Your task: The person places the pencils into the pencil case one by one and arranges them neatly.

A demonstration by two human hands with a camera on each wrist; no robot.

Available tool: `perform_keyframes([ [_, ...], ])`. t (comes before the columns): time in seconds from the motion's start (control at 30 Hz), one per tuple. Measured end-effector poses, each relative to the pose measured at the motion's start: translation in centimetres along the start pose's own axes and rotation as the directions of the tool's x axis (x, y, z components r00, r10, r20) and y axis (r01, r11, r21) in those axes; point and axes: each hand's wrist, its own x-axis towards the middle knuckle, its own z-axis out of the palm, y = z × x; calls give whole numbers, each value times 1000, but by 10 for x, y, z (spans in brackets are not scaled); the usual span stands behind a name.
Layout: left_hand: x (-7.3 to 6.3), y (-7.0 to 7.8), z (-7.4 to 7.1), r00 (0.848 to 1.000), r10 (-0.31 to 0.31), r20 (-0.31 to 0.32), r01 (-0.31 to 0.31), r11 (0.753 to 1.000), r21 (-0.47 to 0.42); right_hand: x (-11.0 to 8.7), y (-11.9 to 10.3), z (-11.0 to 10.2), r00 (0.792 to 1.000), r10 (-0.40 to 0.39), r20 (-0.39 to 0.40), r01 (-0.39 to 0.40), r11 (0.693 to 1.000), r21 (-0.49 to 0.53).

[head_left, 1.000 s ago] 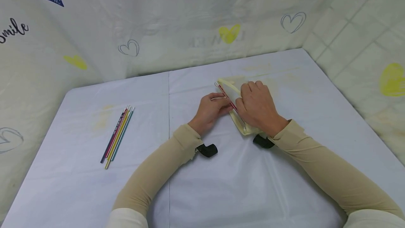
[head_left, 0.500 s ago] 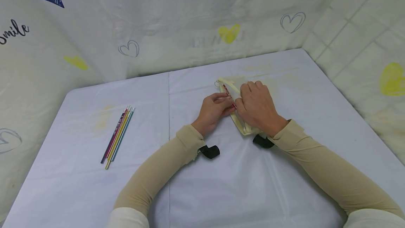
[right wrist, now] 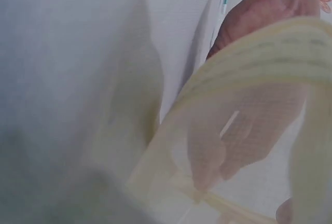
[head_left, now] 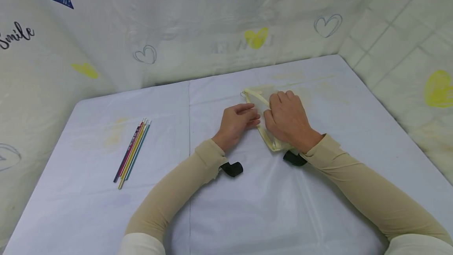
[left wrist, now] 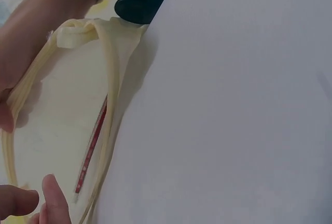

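A pale yellow see-through zip pouch (head_left: 263, 133) lies at the right of the table, its mouth spread wide. My right hand (head_left: 288, 117) grips its far rim. At the opposite rim is my left hand (head_left: 237, 123), fingers loosely bent around nothing. In the left wrist view, the left fingertips (left wrist: 54, 198) hover at the mouth, and a red patterned pencil (left wrist: 91, 154) lies inside the pouch along its wall. The right wrist view shows the left hand (right wrist: 233, 136) through the mesh.
Several pencils (head_left: 132, 152), dark, red, yellow and teal, lie in a bundle on the left of the white-covered table (head_left: 88, 207). A printed curtain (head_left: 184, 23) stands right behind the table's back edge. Black wrist devices (head_left: 231, 169) hang under both cuffs.
The red pencil, pinched in my left fingers before, has slid down into the pouch and left the fingers. The right hand has kept its place on the rim.
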Motion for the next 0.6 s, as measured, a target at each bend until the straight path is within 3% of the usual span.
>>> perform_keyframes([
  [0.23,-7,15,-28,999,44,3,-44,997,65,0,0,0,998,36,48,-36,999,2],
  [0.47,-21,40,-65,1000,28,11,-29,989,145,1,0,0,1000,15,15,-15,999,33],
  [0.6,-33,55,-89,1000,20,-19,-16,979,205,2,-2,1,1000,6,5,-6,999,45],
])
